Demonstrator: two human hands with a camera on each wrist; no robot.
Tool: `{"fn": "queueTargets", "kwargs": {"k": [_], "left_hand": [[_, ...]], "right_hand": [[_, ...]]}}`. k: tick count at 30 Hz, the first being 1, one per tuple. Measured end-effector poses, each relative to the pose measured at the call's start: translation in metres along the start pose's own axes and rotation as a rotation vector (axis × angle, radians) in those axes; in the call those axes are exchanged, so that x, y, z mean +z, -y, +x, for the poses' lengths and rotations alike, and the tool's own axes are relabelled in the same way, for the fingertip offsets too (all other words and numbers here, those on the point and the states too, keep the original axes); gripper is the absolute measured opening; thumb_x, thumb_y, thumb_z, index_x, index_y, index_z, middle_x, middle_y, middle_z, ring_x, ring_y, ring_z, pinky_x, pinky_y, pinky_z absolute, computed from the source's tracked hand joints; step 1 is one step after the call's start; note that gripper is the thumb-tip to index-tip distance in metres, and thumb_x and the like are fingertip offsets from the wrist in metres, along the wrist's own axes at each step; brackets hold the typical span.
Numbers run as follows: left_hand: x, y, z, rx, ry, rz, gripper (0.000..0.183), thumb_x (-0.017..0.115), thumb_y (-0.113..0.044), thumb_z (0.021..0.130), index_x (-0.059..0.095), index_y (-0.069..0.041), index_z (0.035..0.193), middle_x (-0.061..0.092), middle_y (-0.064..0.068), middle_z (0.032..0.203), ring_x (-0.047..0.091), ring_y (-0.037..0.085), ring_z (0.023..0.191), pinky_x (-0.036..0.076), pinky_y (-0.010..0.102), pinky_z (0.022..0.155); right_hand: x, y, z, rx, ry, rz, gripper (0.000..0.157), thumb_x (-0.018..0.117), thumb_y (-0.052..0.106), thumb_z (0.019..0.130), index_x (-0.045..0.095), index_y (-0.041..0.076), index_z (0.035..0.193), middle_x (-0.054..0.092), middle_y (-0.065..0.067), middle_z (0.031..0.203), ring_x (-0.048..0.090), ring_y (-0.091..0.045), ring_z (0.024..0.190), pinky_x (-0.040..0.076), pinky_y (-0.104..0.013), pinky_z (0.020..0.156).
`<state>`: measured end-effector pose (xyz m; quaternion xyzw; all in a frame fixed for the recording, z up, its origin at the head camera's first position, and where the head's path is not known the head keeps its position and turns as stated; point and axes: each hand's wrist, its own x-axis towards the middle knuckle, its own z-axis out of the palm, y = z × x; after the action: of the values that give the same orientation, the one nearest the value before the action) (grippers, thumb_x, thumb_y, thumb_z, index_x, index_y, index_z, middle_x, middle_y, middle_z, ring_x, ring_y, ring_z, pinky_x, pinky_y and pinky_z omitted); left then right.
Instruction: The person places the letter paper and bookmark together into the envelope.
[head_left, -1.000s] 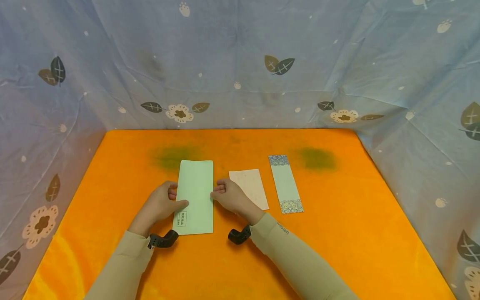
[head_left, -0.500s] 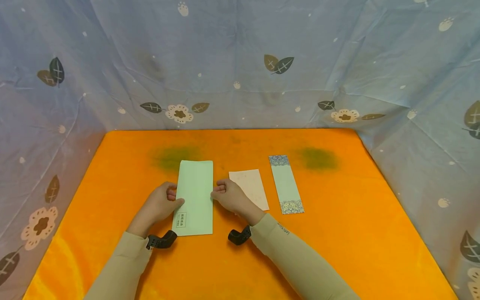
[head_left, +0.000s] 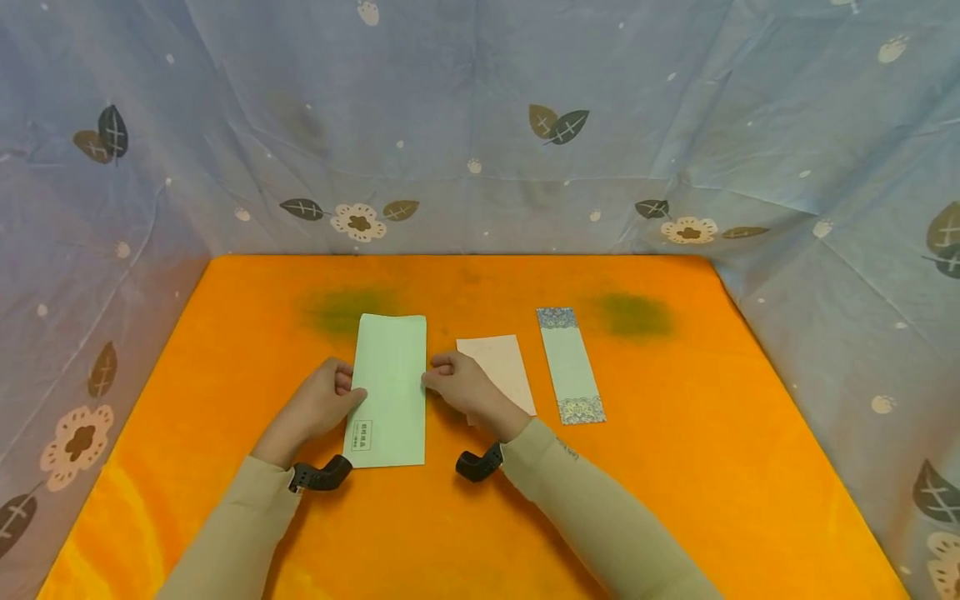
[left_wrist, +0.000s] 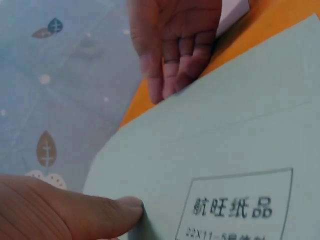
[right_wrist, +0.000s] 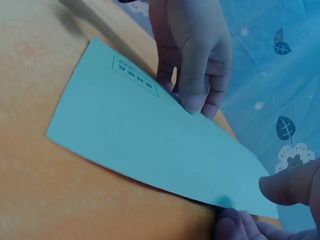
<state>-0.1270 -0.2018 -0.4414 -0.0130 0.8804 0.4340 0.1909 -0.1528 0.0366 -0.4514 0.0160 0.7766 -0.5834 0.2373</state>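
Observation:
A pale green paper envelope [head_left: 390, 367] lies upright between the hands, a printed box at its lower left. My left hand [head_left: 321, 402] pinches its left edge, thumb on the face and fingers behind. At the right edge is my right hand [head_left: 467, 390]. In the left wrist view the fingertips of that right hand [left_wrist: 177, 55] meet the envelope's edge, its thumb raised apart from the paper. The right wrist view shows the envelope [right_wrist: 140, 130] slightly bowed, my right thumb [right_wrist: 287, 187] overlapping its far end and fingers at its underside.
Right of the envelope lies a small pale pink paper [head_left: 501, 371], partly covered by my right hand. Farther right is a long pale green strip [head_left: 572, 362] with patterned ends. An orange cloth [head_left: 675, 467] covers the table; a blue-grey patterned curtain [head_left: 480, 125] encloses three sides.
My left thumb has drawn back toward the envelope's left edge, uncovering more of its face. My right hand and the other papers have hardly moved; the head view has shifted slightly.

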Motion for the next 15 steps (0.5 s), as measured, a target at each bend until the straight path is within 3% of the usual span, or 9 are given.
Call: {"fn": "queueTargets", "kwargs": {"k": [4,9,15], "left_hand": [[0.0,0.002,0.0,0.011,0.004,0.02,0.05,0.057,-0.021,0.099,0.034,0.007,0.133,0.054,0.02,0.111,0.053,0.03,0.093,0.046,0.039,0.077],[0.001,0.003,-0.001,0.046,0.002,0.036,0.044,0.05,-0.018,0.102,0.033,0.004,0.136,0.061,0.015,0.1,0.058,0.025,0.081,0.045,0.036,0.069],[0.002,-0.006,-0.003,0.076,0.003,0.008,0.041,0.047,-0.017,0.103,0.032,-0.001,0.138,0.057,0.016,0.103,0.06,0.024,0.081,0.049,0.036,0.068]], "right_hand": [[-0.001,0.002,0.001,-0.013,0.021,0.055,0.045,0.063,0.021,0.095,0.05,0.004,0.135,0.063,-0.007,0.102,0.066,-0.02,0.088,0.052,-0.035,0.087],[-0.005,0.007,0.002,-0.014,0.042,0.117,0.043,0.063,0.018,0.095,0.049,0.002,0.133,0.064,-0.01,0.101,0.066,-0.025,0.087,0.056,-0.034,0.079],[-0.015,0.012,0.003,-0.027,0.046,0.148,0.04,0.063,0.018,0.095,0.05,-0.001,0.128,0.063,-0.017,0.1,0.065,-0.033,0.089,0.056,-0.04,0.082]]}}
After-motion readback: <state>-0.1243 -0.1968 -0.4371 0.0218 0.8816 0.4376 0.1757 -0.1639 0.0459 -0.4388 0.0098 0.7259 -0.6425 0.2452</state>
